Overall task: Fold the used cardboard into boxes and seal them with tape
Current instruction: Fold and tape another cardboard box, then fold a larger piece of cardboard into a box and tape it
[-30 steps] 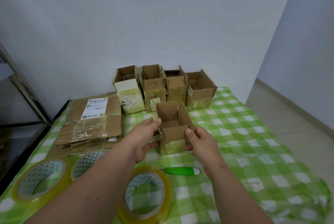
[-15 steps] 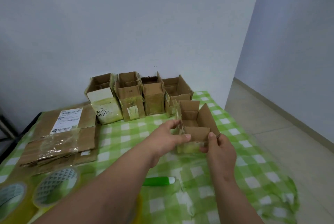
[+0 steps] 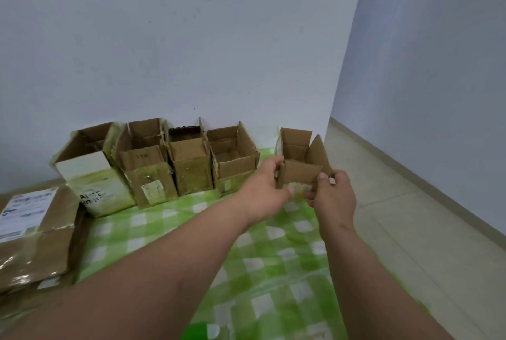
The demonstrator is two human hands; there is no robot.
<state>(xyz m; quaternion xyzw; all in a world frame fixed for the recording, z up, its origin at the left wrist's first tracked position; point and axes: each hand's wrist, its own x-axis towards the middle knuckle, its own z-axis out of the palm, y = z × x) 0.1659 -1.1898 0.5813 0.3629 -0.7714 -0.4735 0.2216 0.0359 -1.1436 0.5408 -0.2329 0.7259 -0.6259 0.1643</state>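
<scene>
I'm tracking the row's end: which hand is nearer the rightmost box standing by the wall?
Left. The left hand, gripping the held box, sits just right of the rightmost standing box; the right hand grips its far side.

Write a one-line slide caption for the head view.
Both hands, left and right, hold a small open cardboard box beside four folded boxes on a green checked tablecloth.

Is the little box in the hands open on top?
Open: the small brown cardboard box held by both hands has its top flaps standing up.
</scene>
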